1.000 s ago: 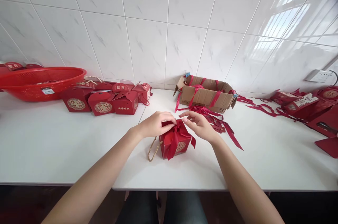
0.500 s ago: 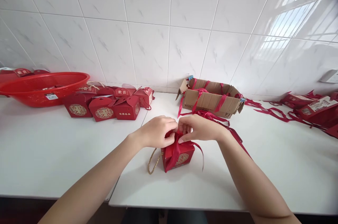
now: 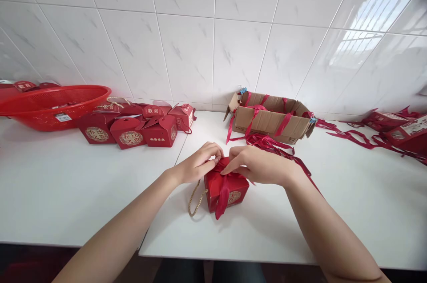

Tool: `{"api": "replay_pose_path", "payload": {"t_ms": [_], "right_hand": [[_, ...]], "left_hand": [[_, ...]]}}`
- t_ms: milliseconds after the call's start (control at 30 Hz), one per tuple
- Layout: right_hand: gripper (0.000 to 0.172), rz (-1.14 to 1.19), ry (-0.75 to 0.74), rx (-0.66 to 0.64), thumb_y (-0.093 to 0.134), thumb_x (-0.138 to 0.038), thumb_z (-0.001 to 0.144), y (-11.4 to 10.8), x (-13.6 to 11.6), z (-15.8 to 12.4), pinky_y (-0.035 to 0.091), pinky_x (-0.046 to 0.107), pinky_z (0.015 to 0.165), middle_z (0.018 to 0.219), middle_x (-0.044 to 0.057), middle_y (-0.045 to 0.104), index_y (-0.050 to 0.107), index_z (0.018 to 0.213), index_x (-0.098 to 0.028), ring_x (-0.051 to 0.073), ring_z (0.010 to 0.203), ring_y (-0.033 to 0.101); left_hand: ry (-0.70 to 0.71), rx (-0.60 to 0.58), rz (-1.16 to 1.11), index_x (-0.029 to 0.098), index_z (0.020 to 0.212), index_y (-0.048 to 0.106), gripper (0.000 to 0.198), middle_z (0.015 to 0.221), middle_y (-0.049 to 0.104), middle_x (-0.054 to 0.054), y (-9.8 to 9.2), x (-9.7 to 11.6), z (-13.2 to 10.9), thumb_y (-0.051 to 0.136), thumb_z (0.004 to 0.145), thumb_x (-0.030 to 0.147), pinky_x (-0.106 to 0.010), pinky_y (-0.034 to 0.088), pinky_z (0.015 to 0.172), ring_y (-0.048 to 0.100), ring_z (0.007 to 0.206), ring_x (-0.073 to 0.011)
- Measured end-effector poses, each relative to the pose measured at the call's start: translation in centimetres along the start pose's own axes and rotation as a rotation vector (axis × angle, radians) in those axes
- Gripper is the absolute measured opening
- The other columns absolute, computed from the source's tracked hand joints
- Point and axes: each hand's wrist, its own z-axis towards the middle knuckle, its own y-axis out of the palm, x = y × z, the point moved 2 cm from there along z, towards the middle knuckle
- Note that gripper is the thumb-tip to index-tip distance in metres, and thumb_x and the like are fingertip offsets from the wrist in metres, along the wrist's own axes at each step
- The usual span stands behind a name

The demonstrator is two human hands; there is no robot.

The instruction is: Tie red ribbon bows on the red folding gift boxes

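Observation:
A small red gift box (image 3: pixel 212 192) with a gold round print stands on the white table in front of me. Its twisted rope handle (image 3: pixel 195 207) hangs down on the left side. Red ribbon (image 3: pixel 223 198) lies across the top, with one end draped over the front face. My left hand (image 3: pixel 202 162) pinches the ribbon at the box's upper left. From the right, my right hand (image 3: pixel 251 165) reaches over the top, its fingers closed on the ribbon near the middle. The fingers partly cover the ribbon's crossing.
Several red gift boxes (image 3: pixel 160 131) sit at the back left, beside a red plastic basket (image 3: pixel 43 107). A cardboard box (image 3: pixel 270 123) with ribbons clipped over it stands at the back. Loose ribbons (image 3: pixel 267 141) trail to the right, toward more red packages (image 3: pixel 403 129).
My right hand has shifted slightly right, its fingers now across the box top. The ribbon end at the front has swung toward the middle, and the one at the right is mostly hidden.

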Motion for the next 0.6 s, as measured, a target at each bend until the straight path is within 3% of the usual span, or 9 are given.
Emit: {"api": "replay_pose_path", "payload": {"t_ms": [200, 433, 600], "right_hand": [[0.061, -0.065, 0.001, -0.074, 0.044, 0.007, 0.072, 0.2, 0.4, -0.04, 0.034, 0.024, 0.051, 0.081, 0.002, 0.053, 0.072, 0.1, -0.04, 0.011, 0.061, 0.048], [0.055, 0.024, -0.027, -0.027, 0.046, 0.005, 0.075, -0.23, 0.31, 0.02, 0.04, 0.023, 0.057, 0.083, 0.002, 0.054, 0.074, 0.095, -0.038, 0.011, 0.067, 0.053], [0.051, 0.0, -0.021, -0.03, 0.043, 0.0, 0.082, -0.34, 0.12, 0.17, 0.043, 0.024, 0.058, 0.088, 0.003, 0.057, 0.072, 0.101, -0.037, 0.012, 0.071, 0.055]], "left_hand": [[0.015, 0.043, 0.172, 0.019, 0.082, 0.049, 0.011, 0.086, 0.056, -0.004, -0.17, 0.3, 0.06, 0.04, 0.08, 0.013, -0.032, 0.044, 0.077, 0.051, 0.079, -0.0175], [0.017, -0.015, -0.042, 0.021, 0.094, 0.053, 0.021, 0.104, 0.056, -0.004, -0.19, -0.07, -0.29, 0.046, 0.076, 0.01, -0.032, 0.042, 0.093, 0.048, 0.106, -0.0198], [0.036, 0.007, -0.093, 0.02, 0.084, 0.052, 0.016, 0.1, 0.056, -0.004, 0.44, 0.11, -0.3, 0.049, 0.073, 0.009, -0.032, 0.041, 0.094, 0.048, 0.104, -0.0198]]}}
